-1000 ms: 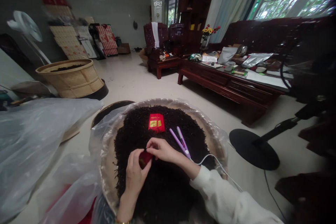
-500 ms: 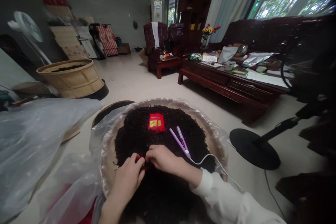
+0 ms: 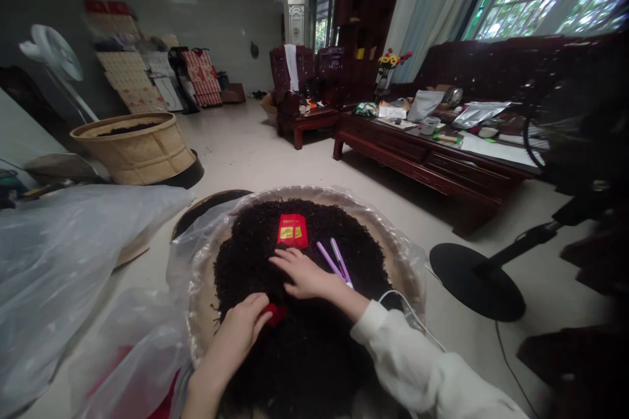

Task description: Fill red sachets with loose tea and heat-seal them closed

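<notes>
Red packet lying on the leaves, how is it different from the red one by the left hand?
The far packet lies on the dark leaves, while the near packet is in the fingers of the left hand. The far packet shows yellow panels; the near packet, partly hidden, shows only red. Both are red.

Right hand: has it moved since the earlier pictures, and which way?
Yes. The right hand has moved away from the left hand, forward toward the red packet lying on the dark heap.
</notes>
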The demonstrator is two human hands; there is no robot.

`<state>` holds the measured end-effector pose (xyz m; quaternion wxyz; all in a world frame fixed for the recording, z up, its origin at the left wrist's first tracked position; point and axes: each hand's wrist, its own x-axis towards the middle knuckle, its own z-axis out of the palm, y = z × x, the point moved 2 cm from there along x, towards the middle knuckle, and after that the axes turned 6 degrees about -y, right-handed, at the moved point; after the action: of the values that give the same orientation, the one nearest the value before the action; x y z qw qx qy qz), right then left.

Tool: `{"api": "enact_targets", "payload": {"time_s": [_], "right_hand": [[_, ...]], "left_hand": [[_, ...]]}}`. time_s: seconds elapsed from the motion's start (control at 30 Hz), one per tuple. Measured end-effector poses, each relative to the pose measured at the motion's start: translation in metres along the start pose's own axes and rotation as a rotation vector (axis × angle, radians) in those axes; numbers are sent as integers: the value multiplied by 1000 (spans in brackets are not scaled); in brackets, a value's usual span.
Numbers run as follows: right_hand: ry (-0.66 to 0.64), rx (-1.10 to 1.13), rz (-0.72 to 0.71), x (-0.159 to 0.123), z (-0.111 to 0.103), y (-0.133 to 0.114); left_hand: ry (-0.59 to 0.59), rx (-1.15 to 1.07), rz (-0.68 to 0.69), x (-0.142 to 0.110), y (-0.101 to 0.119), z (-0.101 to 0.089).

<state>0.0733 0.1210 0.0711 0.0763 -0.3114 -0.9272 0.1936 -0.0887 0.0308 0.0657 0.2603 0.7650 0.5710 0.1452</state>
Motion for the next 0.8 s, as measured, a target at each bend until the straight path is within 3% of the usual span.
{"api": "enact_targets", "payload": {"time_s": [0.07,0.13,0.23,0.33,0.57,0.7,0.8], "right_hand": [[-198,-170,-32,7,3,-4],[-278,-309,-21,9,4,-11],[-240,-403,51,3,-1,-18],[-178,-335,131,-11,-8,-10],[73,243,196,-25,-29,21],[210,853,150,-20,-28,5],[223,1085,134,-12,-14,-13]], "left_hand": [[-11,-10,-7,0,1,-2],[-14,-21,-13,0,2,-3],[-5,-36,-17,-1,4,-5],[-20,-15,-40,0,6,-4],[-33,13,-45,4,5,2],[2,-10,-41,6,3,5],[23,-53,9,8,-2,8]]}}
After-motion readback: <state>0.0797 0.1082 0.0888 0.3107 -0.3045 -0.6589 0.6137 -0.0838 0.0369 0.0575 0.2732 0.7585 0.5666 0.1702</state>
